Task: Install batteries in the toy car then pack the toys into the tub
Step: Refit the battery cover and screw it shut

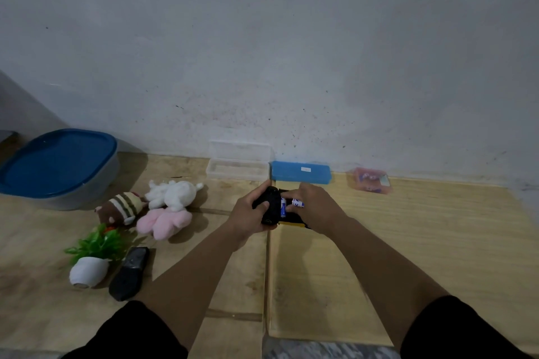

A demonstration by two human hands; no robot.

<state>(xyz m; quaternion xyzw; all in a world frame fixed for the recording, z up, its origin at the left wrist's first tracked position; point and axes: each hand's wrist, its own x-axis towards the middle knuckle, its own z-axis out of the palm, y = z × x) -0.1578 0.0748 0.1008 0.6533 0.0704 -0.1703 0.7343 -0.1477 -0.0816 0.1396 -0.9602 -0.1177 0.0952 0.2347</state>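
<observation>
Car [269,207] held just above the wooden surface [408,242], underside up, directly in front of the blue case [301,172]. Left hand [250,214] wrapped round the black left end, fingers curled over it, thumb on top. Right hand [313,207] on the right side of the car, fingertips pinching a white-and-blue battery [298,203] at the open bay; a second battery [283,207] lying in the bay beside it. Yellow edge of the car showing under the right hand.

Left of the car: white plush [173,194], pink plush [163,221] touching it, striped brown plush [122,208] beside both. Nearer than those, a toy plant [90,256] in a white pot, tipped over, and a black cover [129,272] flat beside it. Far left of the car, by the wall, tub [58,166] with blue lid on. Behind the car, left of the blue case, clear box [237,169] open. Right of the blue case, small pink box [372,181]
</observation>
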